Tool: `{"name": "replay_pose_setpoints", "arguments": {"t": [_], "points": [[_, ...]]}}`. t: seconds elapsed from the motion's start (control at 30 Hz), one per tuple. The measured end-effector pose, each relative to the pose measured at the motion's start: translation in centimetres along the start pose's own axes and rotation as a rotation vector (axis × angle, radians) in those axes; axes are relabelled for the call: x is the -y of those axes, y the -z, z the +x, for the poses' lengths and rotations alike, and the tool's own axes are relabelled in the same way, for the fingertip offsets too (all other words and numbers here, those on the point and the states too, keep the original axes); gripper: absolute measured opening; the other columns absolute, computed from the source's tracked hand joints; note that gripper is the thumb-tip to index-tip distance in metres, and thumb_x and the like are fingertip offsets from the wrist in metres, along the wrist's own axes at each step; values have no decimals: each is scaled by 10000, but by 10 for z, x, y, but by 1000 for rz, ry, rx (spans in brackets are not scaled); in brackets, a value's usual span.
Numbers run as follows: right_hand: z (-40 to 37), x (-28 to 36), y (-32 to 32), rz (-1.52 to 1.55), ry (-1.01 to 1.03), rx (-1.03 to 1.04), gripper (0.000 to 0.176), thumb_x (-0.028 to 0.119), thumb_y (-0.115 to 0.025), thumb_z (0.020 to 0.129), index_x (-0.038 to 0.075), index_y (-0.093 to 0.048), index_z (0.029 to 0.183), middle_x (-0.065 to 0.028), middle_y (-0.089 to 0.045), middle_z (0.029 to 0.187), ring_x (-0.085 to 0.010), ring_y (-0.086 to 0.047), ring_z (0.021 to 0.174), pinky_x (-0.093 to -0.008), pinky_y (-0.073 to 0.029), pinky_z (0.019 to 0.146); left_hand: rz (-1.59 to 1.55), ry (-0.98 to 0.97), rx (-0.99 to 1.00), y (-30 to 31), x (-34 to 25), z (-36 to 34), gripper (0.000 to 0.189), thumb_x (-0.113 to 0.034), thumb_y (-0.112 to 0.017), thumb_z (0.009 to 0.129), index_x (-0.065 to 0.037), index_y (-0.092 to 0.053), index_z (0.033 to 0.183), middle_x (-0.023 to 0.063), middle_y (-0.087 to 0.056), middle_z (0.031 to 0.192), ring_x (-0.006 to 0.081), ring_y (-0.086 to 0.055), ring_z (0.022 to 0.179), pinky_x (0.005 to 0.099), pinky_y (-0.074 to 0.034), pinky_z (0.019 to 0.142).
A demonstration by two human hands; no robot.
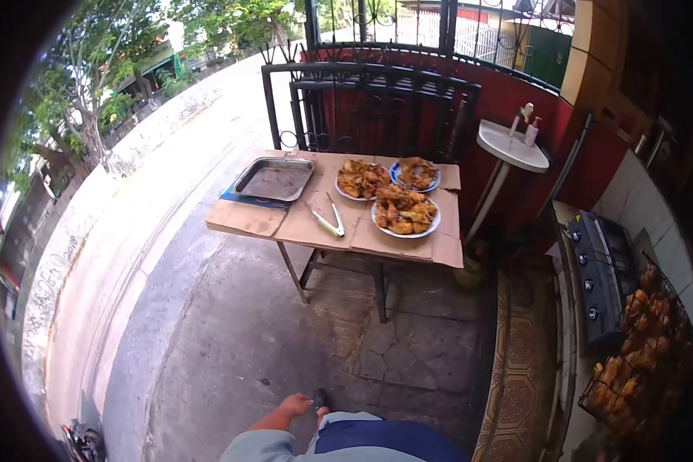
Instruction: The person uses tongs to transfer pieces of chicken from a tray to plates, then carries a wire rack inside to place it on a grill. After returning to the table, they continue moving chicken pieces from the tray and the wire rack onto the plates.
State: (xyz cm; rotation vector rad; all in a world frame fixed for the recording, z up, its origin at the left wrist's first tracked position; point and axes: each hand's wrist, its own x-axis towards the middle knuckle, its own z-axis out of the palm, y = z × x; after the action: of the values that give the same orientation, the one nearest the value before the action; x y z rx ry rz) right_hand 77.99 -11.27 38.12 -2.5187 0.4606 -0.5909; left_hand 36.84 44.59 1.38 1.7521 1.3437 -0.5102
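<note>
My left hand (295, 404) hangs low beside my body near my shoe, well away from the table; its fingers are too small to make out, and no object shows in it. My right hand is out of view. On the cardboard-covered table (285, 223) stand three plates of browned chicken: one at the front (406, 212), one behind left (362, 179), and a blue-rimmed one (416, 174) behind right. Metal tongs (329, 219) lie spread left of the front plate. A rectangular metal tray (275, 179) sits at the table's left end.
To the right, a stove (600, 269) stands on a counter beside wire racks heaped with browned chicken (639, 369). A white sink (513, 145) with a soap bottle (533, 132) is at the back right. A black metal gate (377, 77) stands behind the table. The street runs along the left.
</note>
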Motion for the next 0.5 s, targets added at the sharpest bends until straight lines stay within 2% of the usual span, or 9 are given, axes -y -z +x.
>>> {"name": "replay_pose_setpoints", "arguments": {"t": [0.07,0.13,0.2,0.27,0.33,0.37,0.4,0.47,0.5], "points": [[-26,35,-29,268,22,55,563,289,-711,816,-8,-539,1261,-226,-528,1269,-319,-546,1112,-418,-467,934,-20,13,-31,18,76,3,530,-486,-584,873,-69,-658,1192,181,-647,1192,318,-579,1173,394,-450,994],[-47,85,-72,522,46,122,507,218,-697,800,1,-554,1236,-187,-580,1189,-277,-581,1041,-381,-485,897,5,134,-51,48,146,8,525,-480,-583,872,-71,-658,1193,181,-643,1199,320,-577,1174,393,-447,1000],[-61,137,-109,768,80,193,462,146,-683,784,11,-569,1211,-148,-632,1110,-234,-617,971,-345,-504,860,-139,298,-74,87,202,3,512,-463,-577,871,-73,-660,1191,176,-640,1207,322,-575,1174,397,-451,999],[-74,186,-147,977,206,650,585,51,-641,751,-12,-494,1313,-103,-591,1104,-217,-584,1011,-342,-488,879,-250,366,-206,118,255,1,496,-419,-586,867,-41,-658,1180,182,-658,1166,340,-599,1130,415,-460,981],[-133,278,-161,1089,189,731,509,69,-650,740,-5,-535,1230,-90,-583,1072,-201,-583,977,-325,-486,838,-328,423,-291,140,305,4,488,-396,-594,864,-21,-656,1170,191,-669,1129,348,-613,1101,419,-469,964],[-153,314,-169,1064,155,770,442,74,-649,731,-1,-557,1157,-85,-595,1051,-195,-595,948,-318,-494,818,-407,478,-375,144,323,10,480,-374,-603,861,-1,-654,1159,199,-679,1093,355,-627,1073,422,-478,947],[-171,349,-176,1040,124,810,376,78,-648,721,3,-578,1083,-80,-606,1030,-190,-606,919,-311,-502,798,-417,476,-377,147,332,9,480,-374,-603,861,-1,-654,1159,199,-679,1093,355,-627,1073,422,-478,947],[-218,424,-186,1160,113,1010,250,94,-619,721,15,-585,956,-74,-628,912,-201,-637,791,-313,-528,714,-591,412,-563,152,351,4,412,-288,-624,870,22,-656,1139,164,-688,1034,247,-658,959,355,-503,844],[-245,459,-186,1221,116,1103,235,99,-599,728,11,-590,946,-80,-632,863,-209,-640,736,-322,-536,677,-635,421,-561,151,359,4,400,-276,-619,884,14,-644,1158,144,-683,1027,223,-651,941,350,-501,835]]}}
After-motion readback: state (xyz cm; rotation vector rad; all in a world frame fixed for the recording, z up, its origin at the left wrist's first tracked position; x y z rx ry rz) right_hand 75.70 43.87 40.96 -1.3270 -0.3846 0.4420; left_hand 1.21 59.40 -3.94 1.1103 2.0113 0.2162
